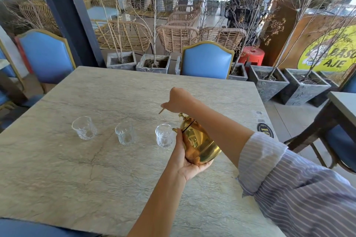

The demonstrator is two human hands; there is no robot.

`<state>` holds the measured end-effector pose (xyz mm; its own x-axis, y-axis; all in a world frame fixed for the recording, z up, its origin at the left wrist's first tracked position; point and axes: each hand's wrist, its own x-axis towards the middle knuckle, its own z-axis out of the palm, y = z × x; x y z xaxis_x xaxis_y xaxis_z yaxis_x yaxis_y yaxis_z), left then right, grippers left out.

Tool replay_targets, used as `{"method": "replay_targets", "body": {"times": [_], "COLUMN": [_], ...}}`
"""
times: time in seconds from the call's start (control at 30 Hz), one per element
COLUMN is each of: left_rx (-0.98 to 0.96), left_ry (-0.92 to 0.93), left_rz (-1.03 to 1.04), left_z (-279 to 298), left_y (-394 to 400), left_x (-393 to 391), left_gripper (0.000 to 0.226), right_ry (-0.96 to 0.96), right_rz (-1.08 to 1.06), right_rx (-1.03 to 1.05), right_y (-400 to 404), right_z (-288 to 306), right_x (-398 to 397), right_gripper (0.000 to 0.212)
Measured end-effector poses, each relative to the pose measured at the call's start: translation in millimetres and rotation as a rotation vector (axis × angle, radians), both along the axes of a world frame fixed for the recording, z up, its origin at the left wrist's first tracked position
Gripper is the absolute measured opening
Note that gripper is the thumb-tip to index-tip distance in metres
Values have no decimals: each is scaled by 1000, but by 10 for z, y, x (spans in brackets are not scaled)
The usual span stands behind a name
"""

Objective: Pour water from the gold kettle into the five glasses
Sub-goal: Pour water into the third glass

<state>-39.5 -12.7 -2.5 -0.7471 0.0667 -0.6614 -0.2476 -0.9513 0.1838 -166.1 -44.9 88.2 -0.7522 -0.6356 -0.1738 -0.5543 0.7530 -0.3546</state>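
Observation:
The gold kettle (198, 141) is off the table, tilted with its lidded top toward the far left. It hangs right beside the rightmost visible glass (164, 136). My left hand (185, 161) cups the kettle's base from below. Above the kettle, my right hand (178, 101) is closed on its thin gold handle. Two more clear glasses (84, 130) (125, 133) stand in a row to the left on the stone table (96, 179). No water stream is visible. Any other glasses are hidden behind the kettle and my right arm.
A black round coaster (265, 130) lies near the table's right edge. Blue chairs stand at the far side (207, 61) and far left (46, 56). Stone planters (268, 84) and a second table (344, 106) are to the right.

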Motion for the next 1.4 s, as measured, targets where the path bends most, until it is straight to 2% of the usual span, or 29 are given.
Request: {"method": "replay_targets", "body": {"times": [0.17, 0.5, 0.73, 0.83, 1.03, 1.2, 1.4], "left_rx": [-7, 45, -30, -75, -109, -136, -158], "left_ry": [24, 54, 33, -2, -21, -59, -45], "left_rz": [2, 35, -7, -39, -72, -81, -90], "left_z": [113, 144, -64, -184, -286, -330, -298], "left_y": [24, 11, -49, -109, -213, -291, -449], "left_x": [13, -10, -24, -16, 100, 200, 328], "left_gripper": [74, 84, 89, 92, 78, 78, 65], "right_ry": [15, 50, 43, -3, -122, -75, 30], "right_rz": [10, 35, -1, -64, -153, -191, -205], "right_rx": [7, 19, -11, -83, -279, -395, -481], "right_y": [-1, -48, 24, 72, 277, 378, 339], "right_z": [75, 167, 41, -68, -260, -386, -419], "right_x": [9, 0, 22, 32, 98, 228, 401], "right_gripper": [38, 47, 48, 47, 46, 53, 43]}}
